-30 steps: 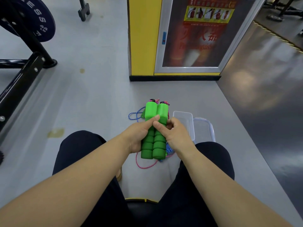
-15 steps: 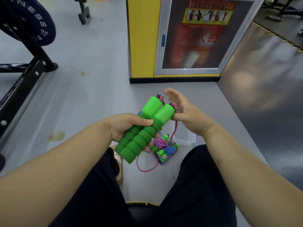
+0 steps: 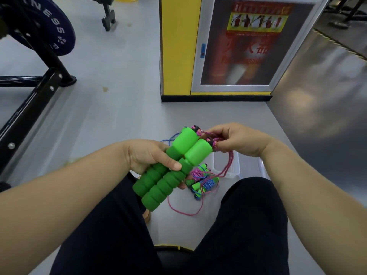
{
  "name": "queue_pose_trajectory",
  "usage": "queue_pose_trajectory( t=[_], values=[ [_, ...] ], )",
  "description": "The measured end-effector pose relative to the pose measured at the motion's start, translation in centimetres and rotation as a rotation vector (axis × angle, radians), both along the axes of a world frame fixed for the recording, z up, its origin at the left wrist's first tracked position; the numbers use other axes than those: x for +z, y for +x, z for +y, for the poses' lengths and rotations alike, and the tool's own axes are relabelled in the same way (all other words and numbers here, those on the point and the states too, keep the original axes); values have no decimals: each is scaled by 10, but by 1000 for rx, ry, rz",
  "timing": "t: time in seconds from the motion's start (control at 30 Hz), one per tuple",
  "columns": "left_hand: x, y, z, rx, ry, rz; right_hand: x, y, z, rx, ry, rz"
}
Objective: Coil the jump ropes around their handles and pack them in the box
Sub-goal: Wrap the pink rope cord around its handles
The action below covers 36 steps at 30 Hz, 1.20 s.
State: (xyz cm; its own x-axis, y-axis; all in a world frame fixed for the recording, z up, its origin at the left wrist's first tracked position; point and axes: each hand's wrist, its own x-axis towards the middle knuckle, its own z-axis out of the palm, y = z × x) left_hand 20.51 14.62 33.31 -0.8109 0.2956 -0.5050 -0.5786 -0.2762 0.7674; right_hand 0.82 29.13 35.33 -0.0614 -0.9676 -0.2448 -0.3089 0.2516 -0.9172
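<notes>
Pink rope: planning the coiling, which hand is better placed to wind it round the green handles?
Right hand: it pinches the pink rope at the caps; left hand grips both green handles.

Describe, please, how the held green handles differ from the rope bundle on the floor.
The held handles are bare; the floor bundle is wound with pink and blue cord. The left hand grips the held handles, the right hand pinching their pink cord; the floor bundle lies untouched beside the clear box. Both are green foam.

The green handles (image 3: 172,169) are looking soft, foamy and matt. The pink rope (image 3: 231,158) is looking like woven string. The box (image 3: 219,166) is looking like clear, smooth plastic.
</notes>
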Motion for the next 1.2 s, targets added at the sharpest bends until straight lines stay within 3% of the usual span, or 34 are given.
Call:
queue_pose_trajectory(
  t=[0.17, 0.33, 0.4, 0.47, 0.57, 0.67, 0.77, 0.87, 0.93, 1.07, 1.13, 1.2],
  values=[
    [0, -5, 0, 13, -41, 27, 3, -8, 5, -63, 14, -91],
    [8, -10, 5, 143, 67, 164, -16, 17, -2, -295, -105, -266],
    [10, -15, 7, 242, 85, 176, -27, 35, -8, -357, -79, -156],
    [12, -22, 8, 341, 34, 126, -35, 52, -13, -305, 20, 186],
    [14, -30, 5, 493, -269, -51, -43, 67, -17, -50, 160, 737],
    [11, -31, 2, 511, -641, -107, -33, 74, -19, 99, 233, 1022],
    [14, -37, 8, 308, -1186, -58, -17, 80, -25, 243, 190, 1239],
    [22, -45, 22, 14, -1749, -33, 1, 77, -33, 275, 174, 1291],
    [24, -49, 27, -126, -1926, -6, 13, 75, -36, 262, 143, 1322],
    [31, -53, 32, -315, -2053, 42, 30, 63, -27, 199, 29, 1295],
    [33, -52, 33, -443, -2086, 99, 37, 57, -21, 64, -119, 1171],
    [30, -49, 31, -535, -2063, 181, 43, 46, -19, 29, -137, 999]
  ],
)
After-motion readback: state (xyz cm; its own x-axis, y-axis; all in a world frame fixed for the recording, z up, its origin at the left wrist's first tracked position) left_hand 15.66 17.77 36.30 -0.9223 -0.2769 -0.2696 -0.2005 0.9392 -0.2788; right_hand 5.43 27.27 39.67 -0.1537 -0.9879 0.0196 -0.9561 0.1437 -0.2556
